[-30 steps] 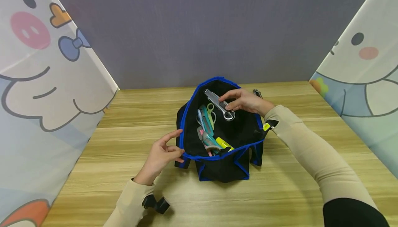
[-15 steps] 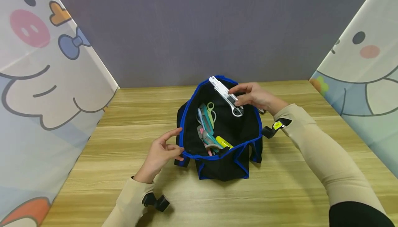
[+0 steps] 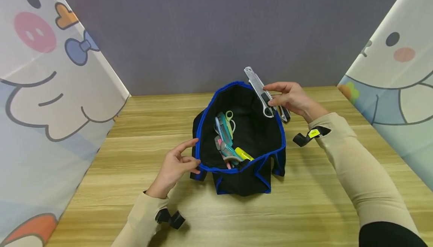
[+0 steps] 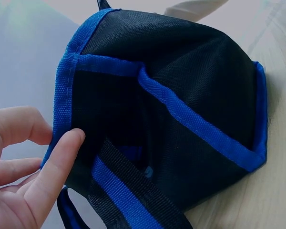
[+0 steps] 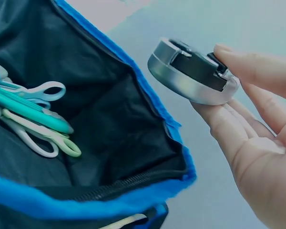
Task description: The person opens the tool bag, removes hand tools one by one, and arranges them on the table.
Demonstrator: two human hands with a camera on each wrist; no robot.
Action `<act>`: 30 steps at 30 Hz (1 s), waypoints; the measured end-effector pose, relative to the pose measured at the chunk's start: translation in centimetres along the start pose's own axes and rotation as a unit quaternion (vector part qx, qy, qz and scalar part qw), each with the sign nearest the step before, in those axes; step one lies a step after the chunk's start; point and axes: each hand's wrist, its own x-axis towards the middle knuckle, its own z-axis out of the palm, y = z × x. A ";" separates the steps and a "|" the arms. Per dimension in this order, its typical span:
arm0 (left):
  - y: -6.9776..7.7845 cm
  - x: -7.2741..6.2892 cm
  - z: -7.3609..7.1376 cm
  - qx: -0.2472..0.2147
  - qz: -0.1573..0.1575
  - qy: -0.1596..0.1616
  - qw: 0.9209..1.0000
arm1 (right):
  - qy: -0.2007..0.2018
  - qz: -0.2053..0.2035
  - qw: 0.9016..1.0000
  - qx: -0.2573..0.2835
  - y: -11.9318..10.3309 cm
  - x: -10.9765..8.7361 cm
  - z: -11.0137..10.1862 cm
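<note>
Silver utility knife (image 3: 258, 88) is held up at 1 o'clock of the bag mouth (head view, 12 = away from the wearer). It's tilted, slim end toward 11, ring end toward 5. Grip: pinched between thumb and fingers of the right hand (image 3: 292, 98). From the right wrist, a gap is seen between knife and rim.

Black bag (image 3: 241, 183) with blue trim is stood on the wood-grain table (image 3: 135, 149), mouth open. Its rim is pinched at 8 o'clock by the left hand (image 3: 176, 168), thumb on one side, fingers on the other.

Inside, contents are bunched toward the left: scissor handles (image 3: 230, 115), green and white, at 10; teal tool (image 3: 224, 130) at 9; second teal tool (image 3: 231, 151) at 7; yellow marker-like item (image 3: 242, 153) at 6.

Just outside the rim, between 2 and 3, a black-and-silver item (image 3: 285, 115) is partly hidden by the right hand; type can't be told.

Grey panel (image 3: 216, 32) is set at 12, behind the table. Cartoon-printed panels (image 3: 37, 100) are set along both sides, 9 and 3.
</note>
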 end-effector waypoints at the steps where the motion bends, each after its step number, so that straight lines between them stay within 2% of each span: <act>1: 0.0 0.0 0.0 0.000 0.000 0.000 1.000 | 0.004 -0.003 1.000 0.006 0.0 -0.1 -0.2; 11: -0.1 0.0 0.0 0.000 -0.002 0.000 1.000 | 0.040 -0.044 0.996 0.073 0.0 -0.8 -3.2; 19: 0.0 0.1 0.0 -0.001 0.000 -0.003 1.000 | 0.068 -0.059 0.987 0.132 0.6 -1.5 -5.7; 30: -0.1 0.1 0.0 0.001 -0.003 -0.001 1.000 | 0.113 -0.037 0.984 0.136 1.6 -2.6 -9.0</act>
